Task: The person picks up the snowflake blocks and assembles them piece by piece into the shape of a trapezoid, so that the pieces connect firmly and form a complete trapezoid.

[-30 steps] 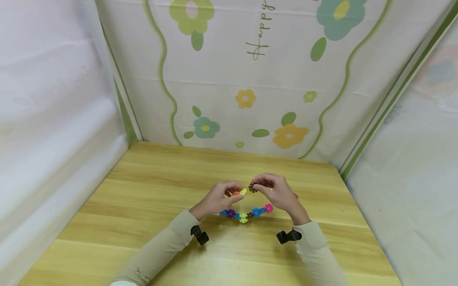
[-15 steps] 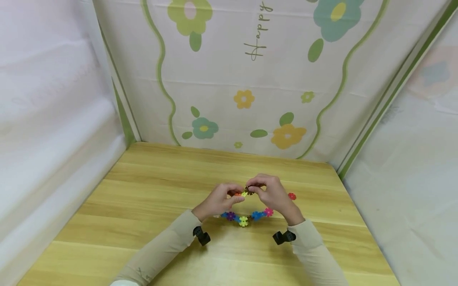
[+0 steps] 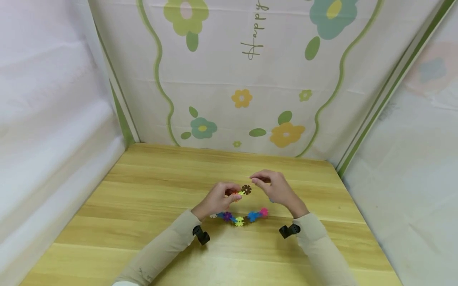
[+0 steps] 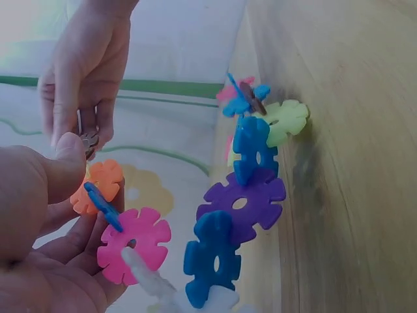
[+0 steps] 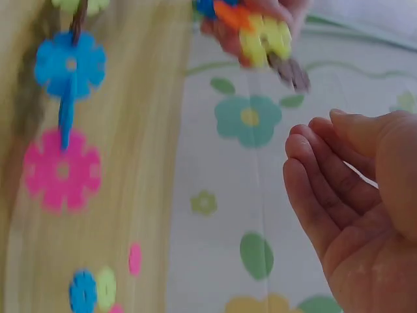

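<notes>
My left hand [image 3: 216, 200] pinches one end of a chain of flower-shaped plastic interlocking discs. An orange disc [image 4: 98, 187] sits at its fingers, with a yellow disc [image 5: 266, 39] slotted beyond it. At the tip a brown disc [image 3: 246, 190] is joined to the yellow one. Pink [image 4: 133, 244] and purple discs [image 4: 241, 203] belong to the chain, which curves down to the tabletop. My right hand [image 3: 277, 190] hovers just right of the brown disc, fingers loosely bent, with nothing between thumb and fingertips.
Several loose discs, among them a blue one [image 5: 83, 291] and a pink one [image 5: 134, 259], lie on the wooden table [image 3: 161, 174] near the right hand. A flower-printed cloth [image 3: 214, 71] stands behind the table, and white cloth walls flank both sides.
The right hand brought the brown disc leftward to the yellow one, where it now stays joined. That hand has let go and drawn back up and right; the left hand keeps its hold.
</notes>
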Tool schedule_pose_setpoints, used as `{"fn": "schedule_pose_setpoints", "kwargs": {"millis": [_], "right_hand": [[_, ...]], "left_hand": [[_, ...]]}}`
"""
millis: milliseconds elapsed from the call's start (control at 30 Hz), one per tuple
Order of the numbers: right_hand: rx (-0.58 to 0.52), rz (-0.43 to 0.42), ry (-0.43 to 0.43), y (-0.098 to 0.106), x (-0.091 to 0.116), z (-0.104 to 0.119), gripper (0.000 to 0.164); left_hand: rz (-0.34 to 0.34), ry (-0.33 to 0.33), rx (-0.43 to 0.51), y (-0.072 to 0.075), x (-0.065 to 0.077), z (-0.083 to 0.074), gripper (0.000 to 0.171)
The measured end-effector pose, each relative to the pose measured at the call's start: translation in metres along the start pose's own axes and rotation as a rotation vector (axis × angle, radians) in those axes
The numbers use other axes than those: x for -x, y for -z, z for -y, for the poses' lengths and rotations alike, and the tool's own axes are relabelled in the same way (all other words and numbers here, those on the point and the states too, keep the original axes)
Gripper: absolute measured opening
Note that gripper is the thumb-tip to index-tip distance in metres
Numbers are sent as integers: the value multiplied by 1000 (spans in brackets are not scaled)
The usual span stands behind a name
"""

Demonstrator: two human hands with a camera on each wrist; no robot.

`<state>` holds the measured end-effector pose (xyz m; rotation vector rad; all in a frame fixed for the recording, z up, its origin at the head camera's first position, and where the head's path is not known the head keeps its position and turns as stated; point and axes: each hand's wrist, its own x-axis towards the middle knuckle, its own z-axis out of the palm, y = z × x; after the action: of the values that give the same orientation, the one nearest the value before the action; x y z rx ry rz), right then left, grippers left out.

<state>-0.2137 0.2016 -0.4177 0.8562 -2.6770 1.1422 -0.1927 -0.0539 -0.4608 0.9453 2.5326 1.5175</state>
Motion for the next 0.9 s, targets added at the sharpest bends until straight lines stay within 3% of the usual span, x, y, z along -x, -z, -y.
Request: {"fn": "schedule_pose_setpoints", "kwargs": {"millis": [233,467,667,900], "right_hand": [[78,28,-193,26,14,-51,19],[104,134,-350,12,37,-91,21],[85,122,-403,-4,45,-100,19],[66,121,-430,-3,43,-98,13]], "left_hand": [[10,33,39,2,3,3,26],[27,62,57,1,5,7,28],[23,45,48,1,6,7,27],[21,34,30,3,5,5,27]]}}
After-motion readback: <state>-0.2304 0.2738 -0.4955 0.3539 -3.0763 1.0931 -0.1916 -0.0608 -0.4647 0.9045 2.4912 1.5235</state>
